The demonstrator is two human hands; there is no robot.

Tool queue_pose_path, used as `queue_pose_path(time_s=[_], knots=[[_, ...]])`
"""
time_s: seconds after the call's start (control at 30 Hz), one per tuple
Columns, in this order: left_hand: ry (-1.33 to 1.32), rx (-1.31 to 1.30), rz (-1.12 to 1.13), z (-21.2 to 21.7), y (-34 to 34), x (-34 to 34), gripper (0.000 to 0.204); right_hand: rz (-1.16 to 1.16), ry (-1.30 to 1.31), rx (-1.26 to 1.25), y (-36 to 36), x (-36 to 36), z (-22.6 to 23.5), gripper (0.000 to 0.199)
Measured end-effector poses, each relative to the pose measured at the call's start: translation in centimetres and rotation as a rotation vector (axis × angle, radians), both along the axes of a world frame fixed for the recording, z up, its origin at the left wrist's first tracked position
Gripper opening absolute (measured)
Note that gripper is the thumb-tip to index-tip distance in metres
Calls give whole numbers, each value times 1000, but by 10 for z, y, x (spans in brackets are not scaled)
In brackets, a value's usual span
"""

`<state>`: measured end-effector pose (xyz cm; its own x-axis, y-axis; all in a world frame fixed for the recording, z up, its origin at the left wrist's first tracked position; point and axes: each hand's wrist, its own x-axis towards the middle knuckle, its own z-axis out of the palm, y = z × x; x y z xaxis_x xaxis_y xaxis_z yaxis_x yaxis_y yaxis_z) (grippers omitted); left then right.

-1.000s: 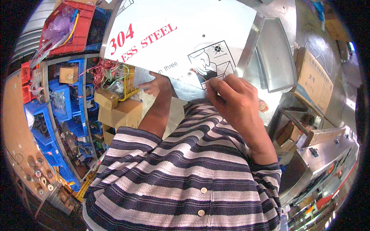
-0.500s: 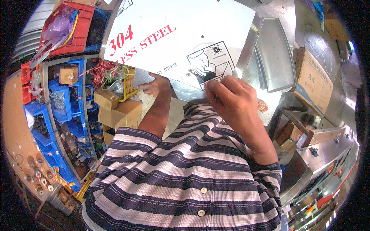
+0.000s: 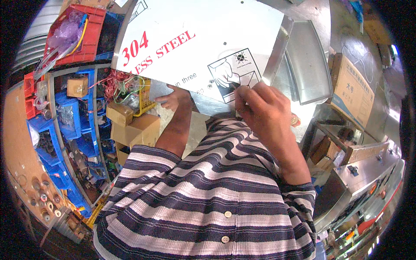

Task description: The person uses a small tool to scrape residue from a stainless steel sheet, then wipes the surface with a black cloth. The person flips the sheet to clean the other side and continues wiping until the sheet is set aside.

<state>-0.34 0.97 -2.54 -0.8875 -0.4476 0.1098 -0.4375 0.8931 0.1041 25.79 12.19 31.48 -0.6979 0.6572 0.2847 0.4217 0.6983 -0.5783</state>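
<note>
A large metal panel with white printed film over its face lies before me, marked with red and black print and a small drawing of a hand. My right hand is closed in a pinch over the panel's near edge, beside the drawing; anything small between its fingertips cannot be made out. My left hand is at the panel's near left edge, its visible fingers apart and pointing left, part of it hidden under the panel. Small dark spots, like holes or screws, dot the film.
Right of the panel lies a shallow steel tray-like part. Beyond it stands a cardboard carton. Left are blue parts bins, a red crate with purple plastic, a yellow basket and an open cardboard box.
My right hand has shifted slightly right, baring more of the drawing near its fingertips. The left hand stays in nearly the same place.
</note>
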Motion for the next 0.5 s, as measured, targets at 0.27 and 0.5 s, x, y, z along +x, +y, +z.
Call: queue_pose_path(time_s=[0.27, 0.5], knots=[[120, 10, 31, 4, -1, -1, 107, 6, 40, -16, -5, -4, 0, 20], [109, -65, -167, 6, -1, -11, 106, -41, 67, -38, -2, 4, -3, 23]])
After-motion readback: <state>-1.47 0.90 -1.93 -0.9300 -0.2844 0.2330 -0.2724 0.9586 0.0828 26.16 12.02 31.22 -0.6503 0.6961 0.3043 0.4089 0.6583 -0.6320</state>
